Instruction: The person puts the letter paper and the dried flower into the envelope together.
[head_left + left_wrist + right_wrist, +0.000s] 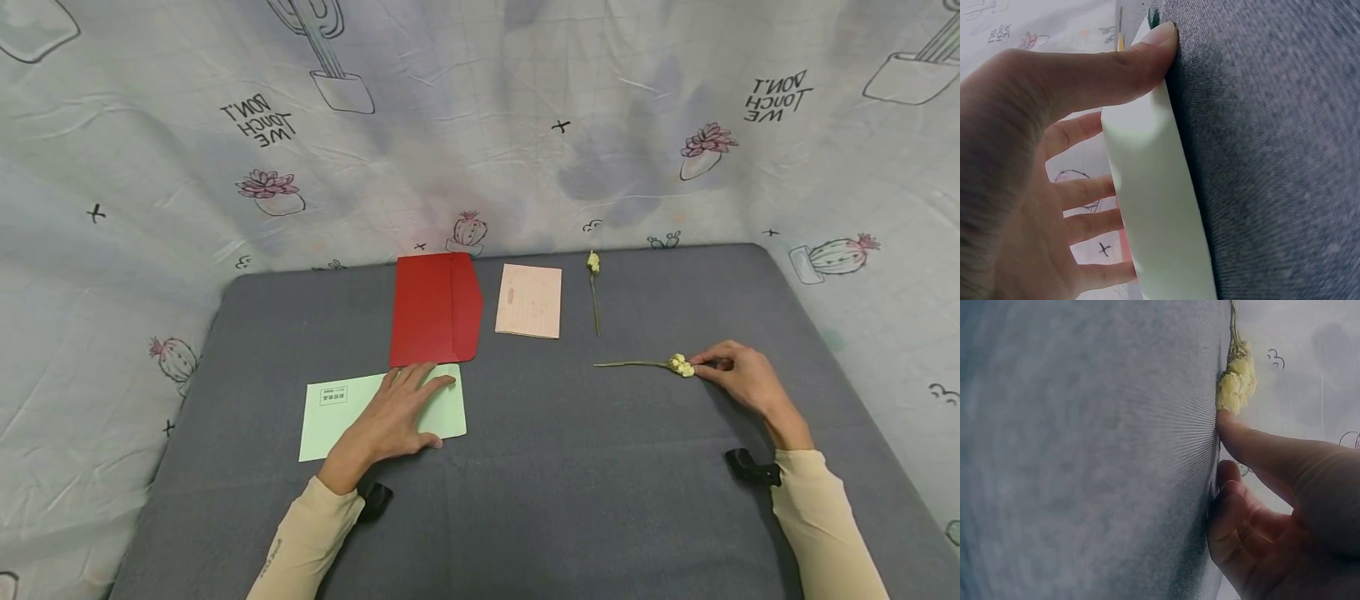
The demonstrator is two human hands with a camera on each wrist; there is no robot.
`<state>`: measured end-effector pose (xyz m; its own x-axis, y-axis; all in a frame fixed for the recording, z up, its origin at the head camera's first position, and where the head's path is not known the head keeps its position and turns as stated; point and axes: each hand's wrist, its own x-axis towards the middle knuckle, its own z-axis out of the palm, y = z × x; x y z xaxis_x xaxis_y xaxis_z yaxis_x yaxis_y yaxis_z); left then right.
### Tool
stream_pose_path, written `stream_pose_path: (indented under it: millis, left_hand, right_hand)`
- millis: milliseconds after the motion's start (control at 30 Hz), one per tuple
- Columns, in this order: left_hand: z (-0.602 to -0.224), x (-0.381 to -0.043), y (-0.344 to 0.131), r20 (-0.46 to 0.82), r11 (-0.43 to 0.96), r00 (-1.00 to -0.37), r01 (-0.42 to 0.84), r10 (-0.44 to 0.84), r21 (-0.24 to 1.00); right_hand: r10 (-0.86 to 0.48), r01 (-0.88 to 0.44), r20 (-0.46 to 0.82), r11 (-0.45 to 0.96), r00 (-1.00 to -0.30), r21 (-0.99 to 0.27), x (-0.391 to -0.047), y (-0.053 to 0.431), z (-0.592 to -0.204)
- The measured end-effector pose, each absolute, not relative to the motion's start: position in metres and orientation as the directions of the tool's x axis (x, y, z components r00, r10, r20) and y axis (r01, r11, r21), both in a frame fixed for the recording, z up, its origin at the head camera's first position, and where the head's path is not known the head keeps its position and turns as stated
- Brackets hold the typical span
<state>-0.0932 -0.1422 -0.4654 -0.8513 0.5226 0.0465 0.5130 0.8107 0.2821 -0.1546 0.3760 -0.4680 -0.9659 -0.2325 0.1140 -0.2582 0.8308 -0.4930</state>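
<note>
The largest thing is the white printed cloth (510,100), with drawings of cactuses in pots, which hangs behind and at both sides. In front of it spreads the dark grey tabletop (540,500), and everything else lies upon this. Two beige sleeves (825,517) come in from the near side.

The red envelope (431,308) lies close to the far edge, its flap on the right side. The pale green envelope (341,414) lies just in front of it, slightly turned, with a small printed box at its left part.

The left hand (392,425) rests over this green envelope. Its fingers are spread and almost straight, the thumb is at the near edge, and nothing is gripped.

The right hand (742,379) is well apart, at the right side of the table. Its fingers are bent; the thumb and forefinger appear to pinch the head of a yellow flower (681,365), although the wrist view hides part of this contact.

The square wood-grain panel (528,302) lies to the right of the red envelope. This first flower lies with its stem toward the left, and a second yellow flower (594,263) lies beyond it, head to the far edge.
</note>
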Motion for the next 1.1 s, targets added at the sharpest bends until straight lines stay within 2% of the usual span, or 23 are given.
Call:
stream_pose_path:
  millis: [167,533,833,1100]
  left_hand:
    - [-0.465,-0.093,-0.142,0.041,0.815,-0.855,0.506,0.517,0.284]
    - [-0.464,-0.092,-0.141,0.044,0.812,-0.856,0.503,0.515,0.295]
    - [-0.461,-0.093,-0.141,0.029,0.814,-0.86,0.493,0.51,0.307]
    - [-0.462,-0.093,-0.141,0.038,0.813,-0.858,0.498,0.512,0.301]
  right_hand:
    - [-0.244,-0.26,0.099,0.831,-0.965,-0.492,-0.156,0.375,-0.465]
    - [-0.127,-0.099,-0.006,0.795,-0.992,-0.598,-0.155,0.374,-0.459]
    - [-0.1,-0.08,0.011,0.713,-0.995,-0.696,-0.155,0.371,-0.449]
    - [-0.107,-0.01,-0.07,0.612,-0.992,-0.791,-0.157,0.361,-0.445]
